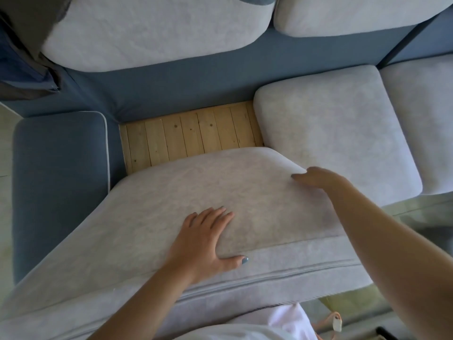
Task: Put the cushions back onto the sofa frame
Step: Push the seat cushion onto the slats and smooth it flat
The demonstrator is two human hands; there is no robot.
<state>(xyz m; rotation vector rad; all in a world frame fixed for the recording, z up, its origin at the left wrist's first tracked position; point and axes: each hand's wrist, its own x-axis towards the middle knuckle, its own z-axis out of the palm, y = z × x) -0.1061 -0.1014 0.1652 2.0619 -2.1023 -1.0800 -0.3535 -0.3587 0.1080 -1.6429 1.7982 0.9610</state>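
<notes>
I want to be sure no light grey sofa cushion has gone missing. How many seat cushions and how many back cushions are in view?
Seat cushions: 3, the nearest one, its neighbour, one at the right edge
Back cushions: 2
Total: 5

Soft even daylight, slight blur, wide-angle bending at edges.

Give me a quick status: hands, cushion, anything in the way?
Left hand flat on the cushion. Right hand on its far corner. Wooden slats part uncovered, nothing on them.
</notes>
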